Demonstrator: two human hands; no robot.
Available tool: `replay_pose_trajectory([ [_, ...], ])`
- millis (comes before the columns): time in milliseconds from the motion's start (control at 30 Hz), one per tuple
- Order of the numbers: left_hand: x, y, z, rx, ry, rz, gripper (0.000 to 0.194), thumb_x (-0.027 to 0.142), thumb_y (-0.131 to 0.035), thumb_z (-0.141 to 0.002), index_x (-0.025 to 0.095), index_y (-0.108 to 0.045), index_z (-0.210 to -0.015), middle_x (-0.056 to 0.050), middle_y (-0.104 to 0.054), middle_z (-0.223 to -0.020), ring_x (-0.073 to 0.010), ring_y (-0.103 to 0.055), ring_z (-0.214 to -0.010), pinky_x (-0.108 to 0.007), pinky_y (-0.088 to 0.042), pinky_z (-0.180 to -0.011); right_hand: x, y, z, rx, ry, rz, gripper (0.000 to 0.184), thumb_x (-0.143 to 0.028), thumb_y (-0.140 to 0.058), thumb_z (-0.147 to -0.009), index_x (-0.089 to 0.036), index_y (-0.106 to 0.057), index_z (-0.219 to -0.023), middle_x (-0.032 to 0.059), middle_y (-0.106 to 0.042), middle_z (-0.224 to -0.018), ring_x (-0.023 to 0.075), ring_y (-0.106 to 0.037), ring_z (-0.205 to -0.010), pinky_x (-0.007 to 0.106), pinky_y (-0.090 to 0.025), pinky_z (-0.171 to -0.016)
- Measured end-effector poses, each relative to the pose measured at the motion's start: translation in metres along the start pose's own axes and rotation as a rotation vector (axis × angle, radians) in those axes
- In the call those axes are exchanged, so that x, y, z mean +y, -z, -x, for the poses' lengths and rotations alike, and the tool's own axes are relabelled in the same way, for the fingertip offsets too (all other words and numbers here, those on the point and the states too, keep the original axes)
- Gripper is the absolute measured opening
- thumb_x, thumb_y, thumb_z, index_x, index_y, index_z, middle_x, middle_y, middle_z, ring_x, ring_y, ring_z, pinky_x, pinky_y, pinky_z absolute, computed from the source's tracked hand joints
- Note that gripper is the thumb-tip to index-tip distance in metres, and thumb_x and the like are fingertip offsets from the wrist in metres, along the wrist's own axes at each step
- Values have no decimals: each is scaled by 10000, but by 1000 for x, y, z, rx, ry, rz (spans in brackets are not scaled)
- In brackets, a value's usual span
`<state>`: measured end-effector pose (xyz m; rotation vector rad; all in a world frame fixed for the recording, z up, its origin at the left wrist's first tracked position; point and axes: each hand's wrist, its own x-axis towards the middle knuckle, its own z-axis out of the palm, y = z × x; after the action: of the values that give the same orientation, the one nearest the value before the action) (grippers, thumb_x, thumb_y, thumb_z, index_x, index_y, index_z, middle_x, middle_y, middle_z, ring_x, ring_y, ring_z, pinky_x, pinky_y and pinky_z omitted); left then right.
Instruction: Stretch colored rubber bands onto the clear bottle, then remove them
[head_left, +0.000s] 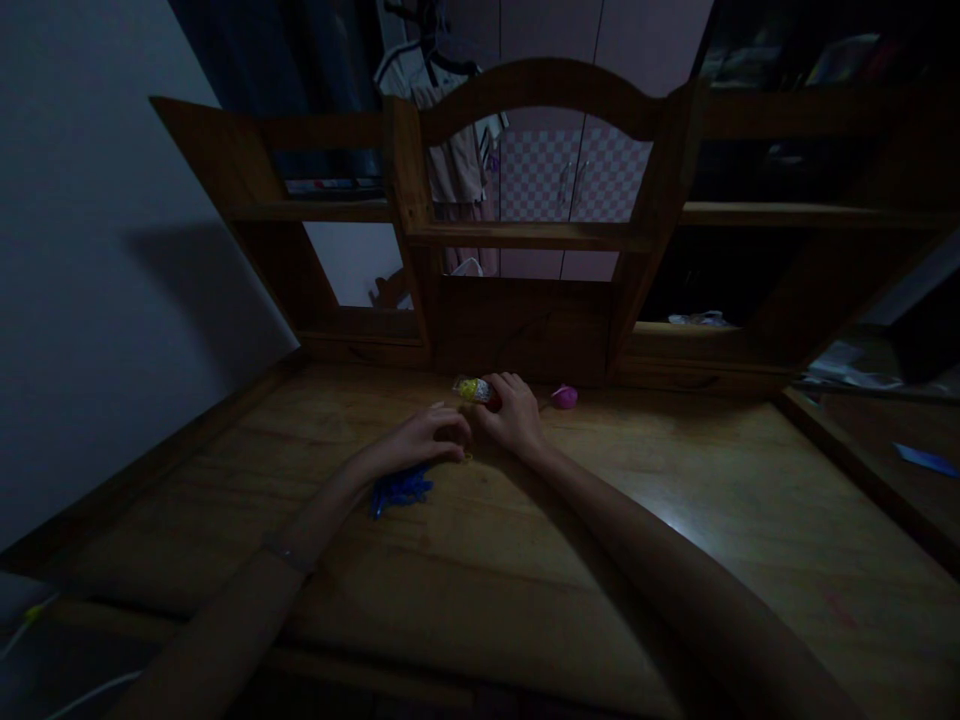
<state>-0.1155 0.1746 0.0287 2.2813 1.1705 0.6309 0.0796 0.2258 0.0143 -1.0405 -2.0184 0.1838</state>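
Note:
My right hand [512,415] is wrapped around a small clear container [474,389] with yellow, whitish and red sections. It is held near the back of the wooden desk, and my palm and fingers hide its right part. Just left of it, my left hand [439,437] has its fingers curved and the thumb apart, with a gap between them. A tiny yellow loop [469,457] shows by its fingertips; whether they touch it is unclear. Beneath my left wrist lies a tangled blue bundle [401,488], partly covered by the forearm.
A pink round object [565,397] with a thin stem lies right of my right hand. The wooden shelf unit [525,236] rises along the desk's back edge. A wall [135,260] borders the left side. On the far right surface is a blue card [926,459]. The room is dim.

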Motion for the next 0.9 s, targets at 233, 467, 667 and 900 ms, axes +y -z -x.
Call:
replay_pose_trajectory([
  [233, -13, -2, 0, 25, -40, -7, 453, 361, -733, -771, 249, -605, -1192, -78, -511, -1267, -259, -480, -1203, -407, -399, -1037, 0, 0, -1, -1, -6, 1, 267, -288, -632, -779, -214, -613, -1035, 55, -615, -973, 236, -519, -952, 347, -399, -855],
  [467, -1, -3, 2, -72, -6, -46, 161, 332, -602, -871, 209, -626, -971, -29, -584, -951, -184, -562, -889, -292, -460, -782, 1, 0, 0, 0, 5, 2, 270, -281, -630, -776, -213, -612, -1037, 51, -612, -975, 232, -519, -947, 344, -398, -852],
  [667, 7, -1, 3, -96, 6, -122, 134, 322, -551, -899, 206, -617, -914, -29, -602, -925, -186, -568, -874, -293, -443, -772, 2, -1, 0, 5, 11, 0, 281, -281, -642, -773, -215, -607, -1044, 53, -613, -988, 237, -520, -957, 349, -399, -855],
  [900, 14, -11, 4, -68, -20, -130, 110, 256, -494, -923, 189, -582, -929, -55, -577, -961, -188, -554, -869, -320, -457, -809, 0, 1, 0, 0, 9, -2, 275, -278, -631, -775, -215, -608, -1041, 54, -614, -976, 237, -521, -952, 349, -400, -852],
])
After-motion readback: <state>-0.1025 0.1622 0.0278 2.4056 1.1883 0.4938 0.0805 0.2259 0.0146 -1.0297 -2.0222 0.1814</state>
